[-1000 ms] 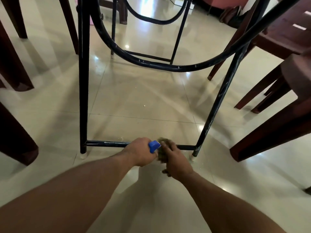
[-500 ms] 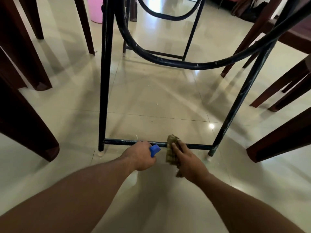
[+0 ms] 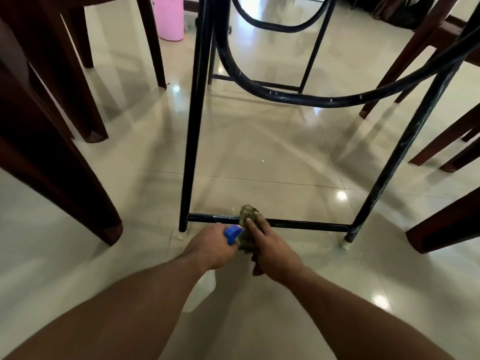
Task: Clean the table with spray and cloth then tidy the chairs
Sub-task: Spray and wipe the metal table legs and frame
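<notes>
I look under the table at its black metal frame. The low crossbar runs just above the floor between two legs. My right hand holds a brownish checked cloth pressed over the crossbar, left of its middle. My left hand grips a spray bottle, of which only the blue nozzle shows, right beside the cloth. The rest of the bottle is hidden by the hand.
Dark brown chair legs stand at the left and at the right on a glossy beige tiled floor. A pink bucket sits at the back. Small crumbs lie on the tiles under the table.
The view has shifted so the frame sits further right. The cloth has slid left along the crossbar and now drapes over it; the left hand with the spray stays beside it.
</notes>
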### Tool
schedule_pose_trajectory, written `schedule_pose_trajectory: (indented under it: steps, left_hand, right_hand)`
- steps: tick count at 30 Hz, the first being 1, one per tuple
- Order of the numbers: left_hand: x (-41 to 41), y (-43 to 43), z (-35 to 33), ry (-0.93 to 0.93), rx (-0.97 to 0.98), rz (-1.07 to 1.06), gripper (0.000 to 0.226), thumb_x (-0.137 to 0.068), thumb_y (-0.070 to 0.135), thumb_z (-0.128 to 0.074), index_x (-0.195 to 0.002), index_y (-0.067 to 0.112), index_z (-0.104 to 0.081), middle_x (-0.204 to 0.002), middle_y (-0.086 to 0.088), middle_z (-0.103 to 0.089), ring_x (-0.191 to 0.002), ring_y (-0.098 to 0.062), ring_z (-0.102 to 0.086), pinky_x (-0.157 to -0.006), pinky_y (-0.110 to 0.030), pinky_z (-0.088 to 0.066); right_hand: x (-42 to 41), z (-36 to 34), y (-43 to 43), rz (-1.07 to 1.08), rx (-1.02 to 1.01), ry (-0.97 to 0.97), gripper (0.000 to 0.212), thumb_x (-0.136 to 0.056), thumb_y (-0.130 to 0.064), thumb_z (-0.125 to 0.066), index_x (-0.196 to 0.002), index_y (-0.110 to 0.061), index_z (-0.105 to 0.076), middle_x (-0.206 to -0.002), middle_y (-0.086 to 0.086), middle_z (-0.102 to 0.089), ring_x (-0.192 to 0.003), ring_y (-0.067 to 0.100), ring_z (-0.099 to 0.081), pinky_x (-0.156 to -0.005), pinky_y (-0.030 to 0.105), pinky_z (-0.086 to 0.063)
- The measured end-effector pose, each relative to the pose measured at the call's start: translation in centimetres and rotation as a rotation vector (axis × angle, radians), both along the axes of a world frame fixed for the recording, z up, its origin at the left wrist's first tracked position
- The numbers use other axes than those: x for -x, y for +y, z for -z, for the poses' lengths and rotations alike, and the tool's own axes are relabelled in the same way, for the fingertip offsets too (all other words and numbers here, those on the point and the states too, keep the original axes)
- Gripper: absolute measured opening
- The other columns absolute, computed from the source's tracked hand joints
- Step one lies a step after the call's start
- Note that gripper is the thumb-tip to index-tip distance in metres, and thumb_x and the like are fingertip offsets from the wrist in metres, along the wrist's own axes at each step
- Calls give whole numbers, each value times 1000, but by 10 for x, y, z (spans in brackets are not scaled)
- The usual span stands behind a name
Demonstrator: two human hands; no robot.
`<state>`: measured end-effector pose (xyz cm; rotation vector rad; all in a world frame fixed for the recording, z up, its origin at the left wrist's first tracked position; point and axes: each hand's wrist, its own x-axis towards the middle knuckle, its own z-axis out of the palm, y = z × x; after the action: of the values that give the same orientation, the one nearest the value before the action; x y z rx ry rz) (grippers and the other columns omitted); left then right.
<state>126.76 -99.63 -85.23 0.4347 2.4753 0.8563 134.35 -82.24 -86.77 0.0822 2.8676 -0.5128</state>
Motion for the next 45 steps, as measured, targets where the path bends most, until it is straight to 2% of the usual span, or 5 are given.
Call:
schedule_pose_trajectory:
  steps: [8, 18, 23, 35, 45]
  left_hand:
    - [18, -61, 3, 24, -27, -194, 16, -86, 41, -67, -94, 27, -65, -73, 3, -63, -69, -21, -64, -67, -32, -53]
    - [41, -66, -19, 101, -85, -252, 31, -90, 38, -65, -66, 23, -52, -63, 4, -57, -59, -18, -56, -56, -27, -39]
    - [37, -65, -19, 93, -126, -237, 27, -91, 35, -65, -70, 19, -59, -59, 5, -56, -52, -14, -52, -52, -25, -39]
    - [49, -93, -27, 143, 26, -168, 15, -88, 33, -66, -78, 30, -56, -72, 5, -61, -66, -17, -60, -61, -29, -43]
    - [21, -42, -33, 124, 86, 98, 16, -83, 36, -64, -84, 20, -61, -75, 0, -64, -73, -24, -64, -71, -36, -55]
  right_hand:
    - [3, -6, 23, 664, -145, -5, 71, -96, -3, -45, -158, -5, -9, -165, 20, -5, -140, 42, -36, -109, 48, -45]
    - [26, -4, -25, 25, -116, -1, 96, -84, -7, -65, -160, -31, -11, -166, -3, -7, -137, 28, -43, -95, 39, -51]
    - [34, 0, -36, 624, -119, -93, 79, -90, -1, -50, -155, 4, -6, -159, 30, -4, -140, 48, -30, -104, 47, -48]
    - [53, 1, -95, -236, -257, -26, 73, -102, -9, -34, -159, -19, 10, -166, 9, 18, -145, 40, -28, -93, 50, -53]
    - [-8, -30, 63, 575, -112, -115, 69, -84, 5, -59, -147, -8, -35, -152, 20, -28, -116, 39, -59, -60, 36, -58]
